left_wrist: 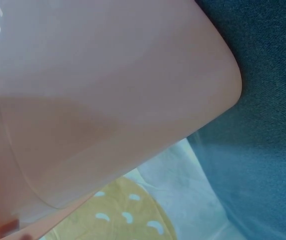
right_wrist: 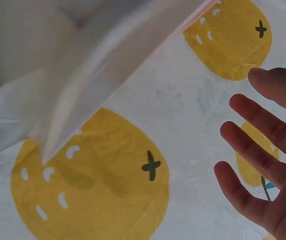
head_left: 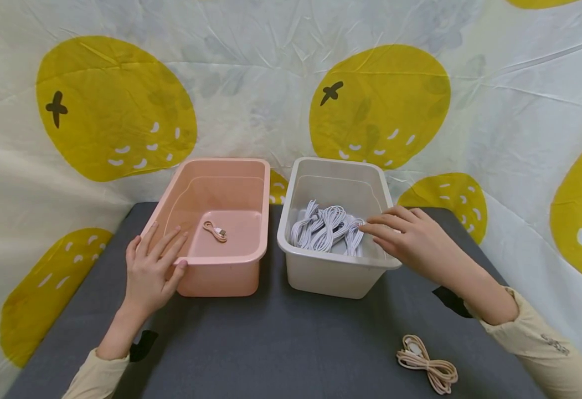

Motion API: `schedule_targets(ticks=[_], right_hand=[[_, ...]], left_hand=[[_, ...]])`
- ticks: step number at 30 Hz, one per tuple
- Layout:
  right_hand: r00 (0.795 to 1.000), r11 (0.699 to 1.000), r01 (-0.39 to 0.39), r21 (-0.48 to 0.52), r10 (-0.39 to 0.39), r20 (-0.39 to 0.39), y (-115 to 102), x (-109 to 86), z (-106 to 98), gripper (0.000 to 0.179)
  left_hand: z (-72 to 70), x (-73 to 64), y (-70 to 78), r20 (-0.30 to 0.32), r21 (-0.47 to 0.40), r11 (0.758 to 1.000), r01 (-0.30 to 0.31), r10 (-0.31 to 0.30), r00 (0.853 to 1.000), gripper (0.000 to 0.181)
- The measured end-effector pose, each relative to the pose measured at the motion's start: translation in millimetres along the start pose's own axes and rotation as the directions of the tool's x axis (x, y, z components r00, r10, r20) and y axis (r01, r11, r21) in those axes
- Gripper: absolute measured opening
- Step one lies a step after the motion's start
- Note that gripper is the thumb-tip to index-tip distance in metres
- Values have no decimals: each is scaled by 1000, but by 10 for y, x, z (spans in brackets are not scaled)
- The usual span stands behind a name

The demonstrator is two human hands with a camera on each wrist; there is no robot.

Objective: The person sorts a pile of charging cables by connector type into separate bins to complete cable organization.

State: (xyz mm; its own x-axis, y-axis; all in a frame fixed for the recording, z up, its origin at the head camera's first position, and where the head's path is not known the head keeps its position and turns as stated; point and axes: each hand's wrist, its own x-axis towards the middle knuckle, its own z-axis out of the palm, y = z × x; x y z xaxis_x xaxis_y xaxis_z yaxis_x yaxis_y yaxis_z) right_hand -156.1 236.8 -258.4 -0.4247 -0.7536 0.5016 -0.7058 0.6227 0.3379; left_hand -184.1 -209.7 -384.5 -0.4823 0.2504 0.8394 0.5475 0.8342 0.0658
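Note:
A pink plastic bin (head_left: pixel 221 277) stands on the left, with one small bundled beige USB cable (head_left: pixel 215 231) on its floor. My left hand (head_left: pixel 153 271) lies at its near left corner, fingers spread over the rim. To the right is an off-white bin (head_left: pixel 330 274) holding several bundled white cables (head_left: pixel 326 227). My right hand (head_left: pixel 415 241) hovers over the right side of that bin, fingers extended and holding nothing. In the right wrist view its fingers (right_wrist: pixel 252 135) are straight and apart. The left wrist view shows mostly the pink bin's wall (left_wrist: pixel 108 90).
A larger tied beige cable (head_left: pixel 427 363) lies on the dark grey tabletop (head_left: pixel 281 349) at the front right. Behind the bins hangs a white cloth (head_left: pixel 251 100) printed with yellow fruit shapes. A narrow gap separates the two bins.

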Motion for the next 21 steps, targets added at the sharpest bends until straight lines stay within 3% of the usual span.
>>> schedule_targets(ticks=[11,21], right_hand=[[998,998,-57,-13,56,-23,-124,-527,-18,56],[993,993,-116,-3,116,14,-356,-941,37,56]], left_hand=[[-9,-1,-4,0,0,1000,-1,1,1000,56],[-11,8,4,-3,4,1000,-10,10,1000,56]])
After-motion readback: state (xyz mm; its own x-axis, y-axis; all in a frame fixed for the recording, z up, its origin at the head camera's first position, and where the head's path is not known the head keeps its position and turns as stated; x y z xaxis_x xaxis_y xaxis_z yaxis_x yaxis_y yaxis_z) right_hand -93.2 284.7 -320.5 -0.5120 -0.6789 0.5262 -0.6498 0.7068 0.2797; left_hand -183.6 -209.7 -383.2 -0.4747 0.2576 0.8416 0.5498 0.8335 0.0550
